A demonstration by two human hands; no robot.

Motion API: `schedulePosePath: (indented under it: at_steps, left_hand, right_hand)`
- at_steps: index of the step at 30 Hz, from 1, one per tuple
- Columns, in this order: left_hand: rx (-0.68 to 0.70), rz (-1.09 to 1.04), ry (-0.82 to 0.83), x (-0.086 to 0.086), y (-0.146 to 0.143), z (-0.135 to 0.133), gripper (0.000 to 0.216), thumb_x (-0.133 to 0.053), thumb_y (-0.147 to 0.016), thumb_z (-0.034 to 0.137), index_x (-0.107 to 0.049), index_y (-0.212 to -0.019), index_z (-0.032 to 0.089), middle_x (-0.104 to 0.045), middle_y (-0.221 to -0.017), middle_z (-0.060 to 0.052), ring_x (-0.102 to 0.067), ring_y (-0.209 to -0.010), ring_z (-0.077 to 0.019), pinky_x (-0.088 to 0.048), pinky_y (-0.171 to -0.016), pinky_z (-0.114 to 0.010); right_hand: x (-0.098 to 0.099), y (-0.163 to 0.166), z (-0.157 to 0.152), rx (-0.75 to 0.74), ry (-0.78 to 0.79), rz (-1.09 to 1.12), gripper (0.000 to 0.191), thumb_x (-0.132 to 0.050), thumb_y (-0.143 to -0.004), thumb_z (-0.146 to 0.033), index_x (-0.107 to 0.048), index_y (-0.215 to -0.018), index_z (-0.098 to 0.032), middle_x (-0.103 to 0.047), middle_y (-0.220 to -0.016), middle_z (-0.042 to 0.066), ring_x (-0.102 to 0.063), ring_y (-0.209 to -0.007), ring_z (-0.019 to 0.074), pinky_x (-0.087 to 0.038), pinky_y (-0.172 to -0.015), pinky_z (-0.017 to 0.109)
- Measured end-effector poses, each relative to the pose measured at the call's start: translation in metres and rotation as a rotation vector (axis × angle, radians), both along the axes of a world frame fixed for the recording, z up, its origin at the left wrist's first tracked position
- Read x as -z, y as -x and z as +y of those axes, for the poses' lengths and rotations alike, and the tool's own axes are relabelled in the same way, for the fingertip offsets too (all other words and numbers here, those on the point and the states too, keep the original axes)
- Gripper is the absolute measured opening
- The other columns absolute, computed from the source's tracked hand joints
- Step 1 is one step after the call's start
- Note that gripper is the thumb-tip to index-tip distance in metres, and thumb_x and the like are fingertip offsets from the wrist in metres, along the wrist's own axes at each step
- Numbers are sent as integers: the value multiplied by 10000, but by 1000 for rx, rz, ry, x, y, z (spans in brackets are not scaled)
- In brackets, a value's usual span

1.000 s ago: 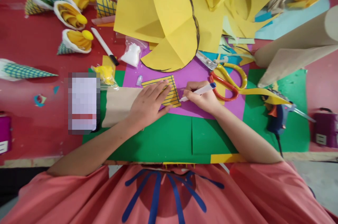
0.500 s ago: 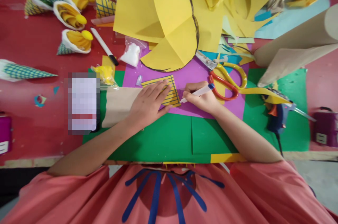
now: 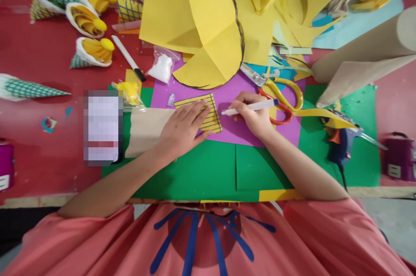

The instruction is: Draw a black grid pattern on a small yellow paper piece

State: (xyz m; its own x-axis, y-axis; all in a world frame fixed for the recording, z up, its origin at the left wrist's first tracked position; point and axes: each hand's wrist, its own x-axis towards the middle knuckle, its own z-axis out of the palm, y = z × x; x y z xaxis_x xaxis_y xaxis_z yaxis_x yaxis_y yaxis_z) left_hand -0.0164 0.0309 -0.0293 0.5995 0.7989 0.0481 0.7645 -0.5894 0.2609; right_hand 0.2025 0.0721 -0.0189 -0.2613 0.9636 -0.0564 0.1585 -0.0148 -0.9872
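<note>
My left hand (image 3: 185,126) lies flat, fingers stretched, over the left part of a yellow paper piece (image 3: 212,113) drawn with dark lines. A beige paper strip (image 3: 146,131) passes under that hand. In my right hand (image 3: 251,115) a white felt-tip pen (image 3: 258,105) with a dark blue end is gripped, its tip pointing left, just off the right edge of the yellow piece. Beneath both lies a purple sheet (image 3: 247,135) on green paper (image 3: 201,172). A small clear pen cap (image 3: 170,99) rests above my left hand.
Scissors (image 3: 276,94) with red and yellow handles lie beyond my right hand. A glue gun (image 3: 341,144) is at the right, a phone (image 3: 103,128) at the left. Large yellow paper (image 3: 162,11), a beige roll (image 3: 360,46) and decorated paper cones (image 3: 92,53) lie farther back.
My right hand has lifted the pen tip up and away from the yellow piece's edge, and the pen is held flatter. My left hand stays in place.
</note>
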Motion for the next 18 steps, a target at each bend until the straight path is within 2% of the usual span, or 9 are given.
schedulePosePath:
  at_steps: [2,6,18]
  left_hand:
    - [70,9,-1,-2,-1,-2,570,-459,-925,403,-388,-1421,132,-430,-1455,-157,-402,-1340,-299,-342,-1092,-451]
    - [180,-3,-8,-5,-3,-6,557,-456,-929,426,-407,-1415,158,-452,-1443,-142,-434,-1316,-279,-368,-1073,-428]
    - [171,-15,-24,-6,-5,-6,534,-481,-916,429,-471,-1367,143,-502,-1381,-165,-490,-1250,-296,-405,-1035,-446]
  right_hand:
    - [3,1,0,91,1,13,233,-563,-848,-332,-555,-675,-177,-591,-545,-15,-522,-476,97,-408,-479,227]
    - [6,1,0,98,-32,-24,234,-584,-860,-343,-578,-700,-172,-603,-565,-12,-539,-491,98,-424,-497,231]
    - [3,3,1,29,-114,-170,236,-578,-852,-289,-555,-652,-165,-566,-549,-23,-491,-495,85,-381,-513,228]
